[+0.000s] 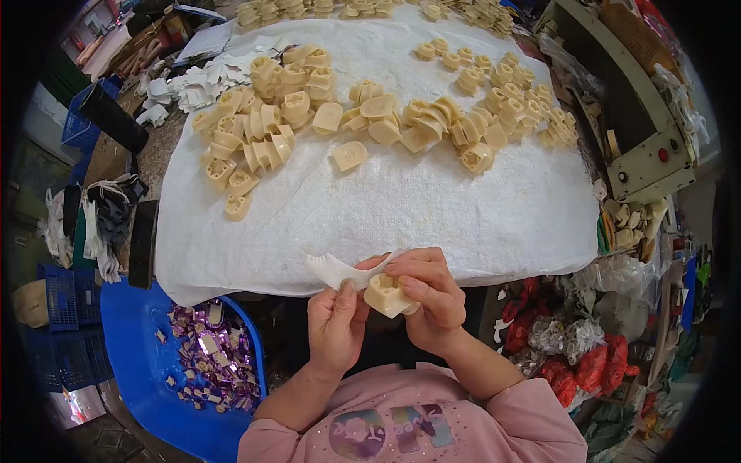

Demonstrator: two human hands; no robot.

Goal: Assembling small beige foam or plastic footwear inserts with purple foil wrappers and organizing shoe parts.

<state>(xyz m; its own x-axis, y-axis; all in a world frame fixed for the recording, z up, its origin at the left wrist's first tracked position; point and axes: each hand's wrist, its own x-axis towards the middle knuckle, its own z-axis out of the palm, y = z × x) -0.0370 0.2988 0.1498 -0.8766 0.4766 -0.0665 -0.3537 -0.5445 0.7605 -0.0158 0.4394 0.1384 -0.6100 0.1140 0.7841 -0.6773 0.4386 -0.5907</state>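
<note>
Near the front edge of the cloth, my left hand is closed, pinching a thin curved white strip between thumb and fingers. The strip has a notched free end pointing left, and its other end runs behind the fingers of my right hand. That right hand is closed round a cream plastic shoe heel, its hollow side turned up. The strip lies right beside the heel; whether it is stuck to it cannot be seen. Beyond my hands, many similar cream heels are heaped across the white woven cloth.
A pile of white cut strips lies at the far left. On the left edge are a phone and a black cylinder. A blue tub below holds shiny purple pieces. A green machine stands right, above bags.
</note>
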